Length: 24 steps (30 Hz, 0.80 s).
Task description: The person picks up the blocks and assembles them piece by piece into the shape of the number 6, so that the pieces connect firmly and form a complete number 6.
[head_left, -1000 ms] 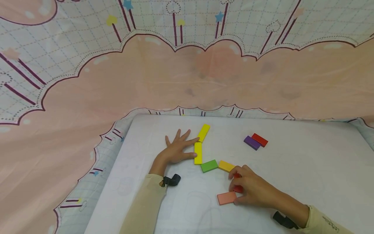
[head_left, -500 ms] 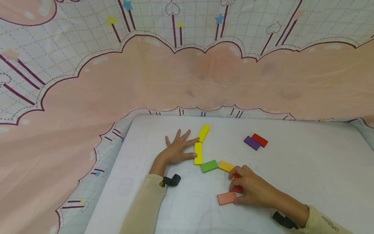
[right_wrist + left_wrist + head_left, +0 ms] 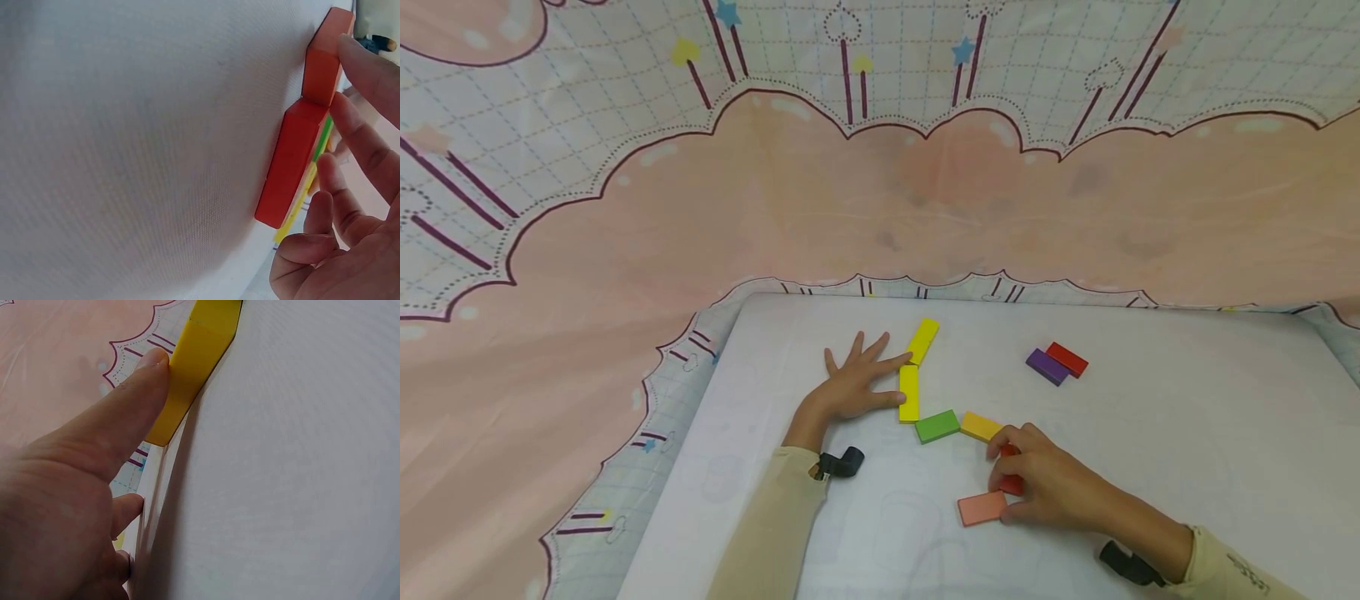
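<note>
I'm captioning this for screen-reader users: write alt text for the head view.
A person's left hand, fingers spread, touches two yellow blocks; the right hand curls over a red block, thumb against a salmon block. A green block and orange block lie between these in a bent row on a white tabletop; farther off, a purple block lies beside a second red block.

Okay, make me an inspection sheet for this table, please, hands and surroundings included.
Surface: white table, blocks lying on it.
Work pieces: bent row of far yellow block, near yellow block, green block, orange block, red block, pink block; purple block and second red block lie apart from it.
Clutter: nothing seen.
Left hand: fingers spread, thumb touching near yellow block.
Right hand: fingers bent over red block, thumb touching pink block.
Cables: nothing seen.
Surroundings: patterned cloth behind; black devices on both wrists.
</note>
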Available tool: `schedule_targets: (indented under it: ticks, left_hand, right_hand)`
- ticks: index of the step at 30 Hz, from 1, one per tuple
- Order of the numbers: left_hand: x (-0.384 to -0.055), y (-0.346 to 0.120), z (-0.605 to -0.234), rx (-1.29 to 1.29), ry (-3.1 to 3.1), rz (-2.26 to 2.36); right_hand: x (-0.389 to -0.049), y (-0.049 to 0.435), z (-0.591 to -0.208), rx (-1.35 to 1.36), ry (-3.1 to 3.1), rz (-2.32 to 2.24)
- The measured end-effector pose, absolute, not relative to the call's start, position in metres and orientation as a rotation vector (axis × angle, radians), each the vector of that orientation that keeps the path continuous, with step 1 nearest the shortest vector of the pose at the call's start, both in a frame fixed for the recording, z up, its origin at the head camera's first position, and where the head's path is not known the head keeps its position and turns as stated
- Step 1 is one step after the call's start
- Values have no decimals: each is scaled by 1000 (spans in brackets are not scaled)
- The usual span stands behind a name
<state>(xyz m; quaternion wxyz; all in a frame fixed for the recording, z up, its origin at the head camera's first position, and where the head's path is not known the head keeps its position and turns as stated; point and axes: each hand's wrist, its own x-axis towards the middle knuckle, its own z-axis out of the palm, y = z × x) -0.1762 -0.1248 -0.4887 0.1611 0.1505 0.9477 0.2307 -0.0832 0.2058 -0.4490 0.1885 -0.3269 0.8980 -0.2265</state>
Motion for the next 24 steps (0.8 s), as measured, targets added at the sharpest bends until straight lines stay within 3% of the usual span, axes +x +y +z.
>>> schedule_targets:
  ticks: [24]
  left_hand:
    - [-176, -126, -489, 429, 2700, 652]
  right_hand:
    - [-98, 214, -439, -829, 2554, -798]
